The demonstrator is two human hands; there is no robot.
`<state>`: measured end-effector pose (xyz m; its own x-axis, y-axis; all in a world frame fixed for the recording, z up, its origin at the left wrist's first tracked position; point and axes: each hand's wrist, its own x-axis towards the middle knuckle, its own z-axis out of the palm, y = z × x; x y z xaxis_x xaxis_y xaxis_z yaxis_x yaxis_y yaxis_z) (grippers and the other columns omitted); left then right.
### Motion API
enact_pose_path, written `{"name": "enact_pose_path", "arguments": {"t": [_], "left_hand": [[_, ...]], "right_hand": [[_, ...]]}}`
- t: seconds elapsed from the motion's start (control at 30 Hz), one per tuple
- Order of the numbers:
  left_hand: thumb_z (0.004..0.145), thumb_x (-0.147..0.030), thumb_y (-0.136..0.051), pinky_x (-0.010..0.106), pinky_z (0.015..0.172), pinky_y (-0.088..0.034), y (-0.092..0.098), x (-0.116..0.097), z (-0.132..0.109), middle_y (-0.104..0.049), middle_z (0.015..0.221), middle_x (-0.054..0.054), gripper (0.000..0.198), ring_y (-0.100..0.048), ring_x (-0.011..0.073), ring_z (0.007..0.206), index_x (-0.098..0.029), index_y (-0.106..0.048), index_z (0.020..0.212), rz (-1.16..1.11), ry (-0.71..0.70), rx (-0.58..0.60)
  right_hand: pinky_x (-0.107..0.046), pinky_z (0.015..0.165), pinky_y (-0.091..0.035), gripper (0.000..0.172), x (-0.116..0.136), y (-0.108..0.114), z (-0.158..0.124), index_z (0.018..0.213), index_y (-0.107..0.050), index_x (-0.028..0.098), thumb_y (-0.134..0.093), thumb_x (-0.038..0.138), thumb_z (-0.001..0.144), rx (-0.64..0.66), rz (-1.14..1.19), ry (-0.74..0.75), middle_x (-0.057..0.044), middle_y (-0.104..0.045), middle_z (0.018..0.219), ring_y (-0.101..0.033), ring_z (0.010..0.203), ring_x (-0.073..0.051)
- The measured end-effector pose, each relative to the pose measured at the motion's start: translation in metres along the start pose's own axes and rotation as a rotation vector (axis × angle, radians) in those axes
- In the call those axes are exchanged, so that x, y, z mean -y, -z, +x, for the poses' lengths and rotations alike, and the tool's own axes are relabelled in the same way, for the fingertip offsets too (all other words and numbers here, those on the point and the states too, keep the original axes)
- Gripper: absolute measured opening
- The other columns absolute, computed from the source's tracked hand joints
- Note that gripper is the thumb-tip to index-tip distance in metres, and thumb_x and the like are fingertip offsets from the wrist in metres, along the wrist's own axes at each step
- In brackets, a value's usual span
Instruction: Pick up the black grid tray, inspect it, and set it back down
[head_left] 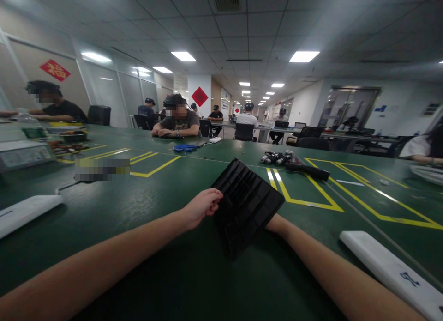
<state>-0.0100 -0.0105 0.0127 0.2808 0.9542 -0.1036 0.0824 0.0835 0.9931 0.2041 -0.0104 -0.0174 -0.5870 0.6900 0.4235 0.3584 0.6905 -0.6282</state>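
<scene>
A black tray [249,201] with a grid of shallow compartments is held tilted above the green table, its divided face toward me. My left hand [205,205] is closed in a pinch at the tray's left corner, its fingertips overlapping the face. Whether it grips the edge or some small thing there, I cannot make out. From the lower right, my right hand [274,223] reaches behind the tray and holds it. Its fingers are hidden by the tray, and only the wrist area shows.
Yellow tape outlines [311,203] mark the green table [155,265]. Metal-ended cables [277,158] and a black cylinder [308,170] lie beyond the tray. White slabs [384,261] flank my arms. Across the table sits a person [180,120], near a blue item [185,148].
</scene>
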Motion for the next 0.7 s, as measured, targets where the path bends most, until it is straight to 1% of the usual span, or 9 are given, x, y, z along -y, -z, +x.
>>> {"name": "enact_pose_path", "arguments": {"t": [0.03,0.1,0.17,0.23,0.4,0.47,0.57,0.63,0.7], "left_hand": [[0.068,-0.028,-0.053,0.019,0.043,-0.018,0.0,0.0,-0.001,-0.035,0.056,-0.007,0.015,-0.032,0.0055,0.045,-0.017,-0.047,0.076,0.069,-0.017,0.011],[0.065,-0.034,-0.06,0.02,0.047,-0.025,-0.001,-0.001,-0.003,-0.038,0.061,-0.006,0.026,-0.036,0.0072,0.052,-0.017,-0.049,0.082,0.237,-0.105,0.015],[0.059,-0.036,-0.067,0.021,0.052,-0.029,-0.001,-0.001,-0.005,-0.04,0.065,-0.006,0.039,-0.039,0.0093,0.058,-0.017,-0.051,0.089,0.399,-0.219,-0.006],[0.057,-0.038,-0.068,0.023,0.054,-0.031,-0.002,0.001,-0.007,-0.041,0.066,-0.005,0.044,-0.04,0.0113,0.059,-0.017,-0.052,0.093,0.524,-0.289,-0.039],[0.062,-0.043,-0.063,0.026,0.058,-0.031,-0.002,0.003,-0.006,-0.051,0.074,0.002,0.031,-0.046,0.0171,0.066,-0.019,-0.056,0.081,0.771,-0.472,-0.125],[0.062,-0.043,-0.063,0.027,0.06,-0.031,0.004,0.001,0.0,-0.053,0.076,0.002,0.03,-0.048,0.018,0.068,-0.019,-0.055,0.078,0.849,-0.521,-0.186],[0.063,-0.044,-0.06,0.026,0.06,-0.031,0.026,-0.008,0.016,-0.054,0.077,0.003,0.028,-0.049,0.0193,0.07,-0.02,-0.054,0.075,0.93,-0.494,-0.347],[0.065,-0.046,-0.057,0.027,0.06,-0.031,0.049,-0.016,0.029,-0.055,0.077,0.005,0.028,-0.05,0.021,0.071,-0.019,-0.053,0.073,0.996,-0.413,-0.472],[0.068,-0.047,-0.053,0.028,0.059,-0.03,0.076,-0.025,0.042,-0.055,0.077,0.008,0.029,-0.051,0.0234,0.071,-0.018,-0.052,0.07,1.073,-0.293,-0.592]], "right_hand": [[-0.042,0.107,-0.019,0.046,0.001,0.0,0.001,0.126,-0.043,0.025,-0.047,0.033,0.081,-0.003,0.013,0.002,-0.004,-0.039,0.136,-0.034,0.125,-0.021],[-0.042,0.106,-0.021,0.047,0.003,0.0,0.002,0.127,-0.042,0.026,-0.047,0.034,0.08,-0.007,0.04,0.013,-0.004,-0.04,0.135,-0.035,0.125,-0.02],[-0.041,0.106,-0.023,0.048,0.007,0.0,0.003,0.127,-0.042,0.026,-0.048,0.036,0.08,-0.01,0.057,0.022,-0.004,-0.041,0.135,-0.036,0.124,-0.02],[-0.041,0.106,-0.023,0.048,0.008,-0.001,0.003,0.126,-0.043,0.026,-0.048,0.037,0.08,-0.01,0.059,0.025,-0.004,-0.042,0.134,-0.037,0.124,-0.021],[-0.043,0.104,-0.026,0.048,0.0,-0.006,0.005,0.126,-0.044,0.026,-0.048,0.036,0.079,0.0,0.059,0.009,-0.005,-0.042,0.134,-0.038,0.122,-0.023],[-0.043,0.105,-0.025,0.046,-0.008,-0.006,0.008,0.125,-0.044,0.026,-0.047,0.033,0.08,-0.059,0.025,0.016,-0.005,-0.041,0.135,-0.036,0.124,-0.024],[-0.049,0.101,-0.026,0.044,-0.025,0.007,0.012,0.12,-0.051,0.025,-0.053,0.026,0.076,-0.192,-0.142,-0.029,-0.007,-0.049,0.125,-0.037,0.12,-0.027],[-0.05,0.096,-0.031,0.044,-0.037,0.024,0.01,0.116,-0.054,0.026,-0.056,0.021,0.073,-0.261,-0.285,-0.138,-0.007,-0.056,0.111,-0.043,0.112,-0.027],[-0.051,0.092,-0.034,0.044,-0.049,0.046,0.003,0.116,-0.054,0.024,-0.056,0.018,0.072,-0.344,-0.405,-0.272,-0.008,-0.057,0.104,-0.045,0.105,-0.027]]}}
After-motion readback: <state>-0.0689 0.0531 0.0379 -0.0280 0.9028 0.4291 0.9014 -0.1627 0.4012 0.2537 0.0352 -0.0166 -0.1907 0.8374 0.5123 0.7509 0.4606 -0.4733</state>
